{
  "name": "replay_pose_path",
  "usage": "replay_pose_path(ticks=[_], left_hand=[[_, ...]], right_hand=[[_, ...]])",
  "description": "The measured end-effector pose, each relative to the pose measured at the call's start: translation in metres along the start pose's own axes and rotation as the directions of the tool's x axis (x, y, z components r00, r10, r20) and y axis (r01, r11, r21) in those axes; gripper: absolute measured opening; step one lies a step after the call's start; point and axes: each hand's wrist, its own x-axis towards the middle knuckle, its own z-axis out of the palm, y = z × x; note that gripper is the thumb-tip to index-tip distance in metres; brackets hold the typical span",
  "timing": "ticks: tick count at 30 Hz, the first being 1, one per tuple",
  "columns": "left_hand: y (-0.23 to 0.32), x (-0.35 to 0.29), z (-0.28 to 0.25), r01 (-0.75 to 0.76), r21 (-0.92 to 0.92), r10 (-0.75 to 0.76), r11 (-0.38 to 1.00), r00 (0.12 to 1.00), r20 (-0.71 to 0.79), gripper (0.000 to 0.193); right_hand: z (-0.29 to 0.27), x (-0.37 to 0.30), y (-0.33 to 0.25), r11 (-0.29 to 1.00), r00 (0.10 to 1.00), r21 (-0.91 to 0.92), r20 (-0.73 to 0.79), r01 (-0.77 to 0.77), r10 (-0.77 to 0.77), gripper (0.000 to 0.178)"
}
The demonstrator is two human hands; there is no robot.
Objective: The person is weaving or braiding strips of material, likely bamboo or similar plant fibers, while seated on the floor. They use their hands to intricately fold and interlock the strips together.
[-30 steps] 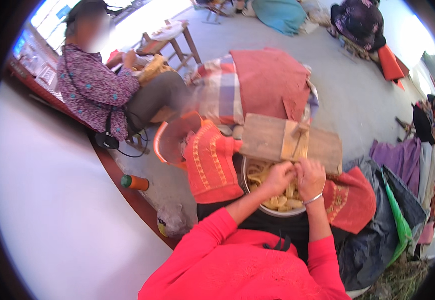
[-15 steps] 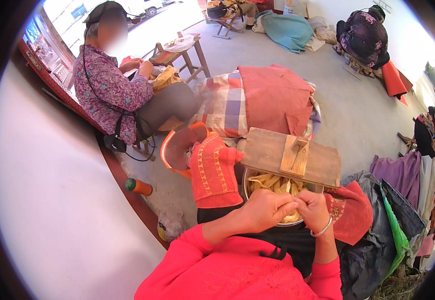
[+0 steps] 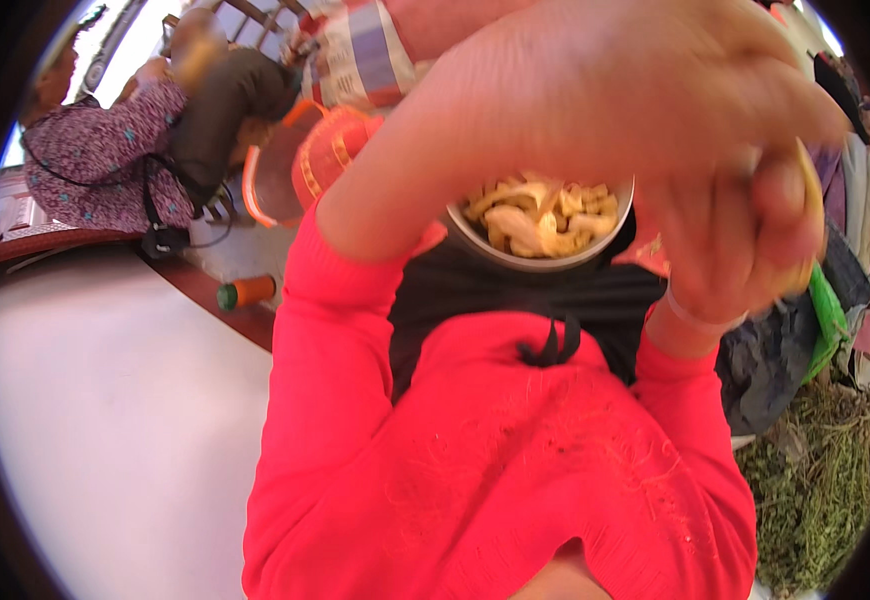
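Large and close in the picture, my left hand (image 3: 645, 95) reaches across above a metal bowl (image 3: 545, 266), its back toward me. The fingers look bent and are smeared by motion; what they hold is hidden. Below its fingertips, my right hand (image 3: 730, 230) is raised and closed, a bracelet at its wrist. A pale yellow strip (image 3: 812, 205) shows along its curled fingers. Heaped in the bowl are soft-looking yellow strips (image 3: 545, 220), part of them covered by my left forearm. The bowl rests at my lap, against dark trousers.
At the left, a person in a patterned purple top (image 3: 105, 160) sits close by. An orange-rimmed container (image 3: 255, 190) and a red cloth (image 3: 330, 150) lie left of the bowl. An orange bottle with a green cap (image 3: 247, 292) is on the floor; dried plants (image 3: 825, 480) are at right.
Both hands have risen from over the bowl toward the camera and rightward. My view has tipped down, showing more of my red top. The wooden board is now hidden or out of view.
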Motion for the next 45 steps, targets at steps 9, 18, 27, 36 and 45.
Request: replay_pose_path(ticks=[9, 18, 27, 36, 45], left_hand=[[-0.007, -0.221, 0.106, 0.887, -0.411, -0.912, 0.213, 0.331, 0.243, 0.032], [0.038, -0.113, 0.029, 0.78, -0.28, -0.826, 0.56, 0.553, -0.109, 0.035], [0.076, -0.045, -0.032, 0.609, -0.356, -0.697, 0.708, 0.684, -0.216, 0.03], [0.066, -0.059, -0.072, 0.749, -0.121, -0.758, 0.651, 0.635, -0.148, 0.025], [0.052, -0.027, -0.087, 0.337, 0.819, -0.238, 0.464, 0.938, -0.251, 0.022]], right_hand=[[-0.059, -0.034, -0.051, 0.996, 0.951, 0.053, -0.296, -0.075, 0.088, 0.044], [-0.046, -0.031, -0.086, 0.995, 0.994, -0.007, 0.052, 0.098, -0.097, 0.043], [0.0, -0.025, -0.085, 0.993, 1.0, 0.113, -0.009, 0.024, -0.024, 0.02], [0.002, 0.0, -0.081, 0.988, 0.99, 0.093, 0.086, -0.124, 0.116, 0.027], [-0.022, -0.037, -0.04, 0.153, 0.943, -0.931, -0.328, -0.331, 0.051, 0.016]])
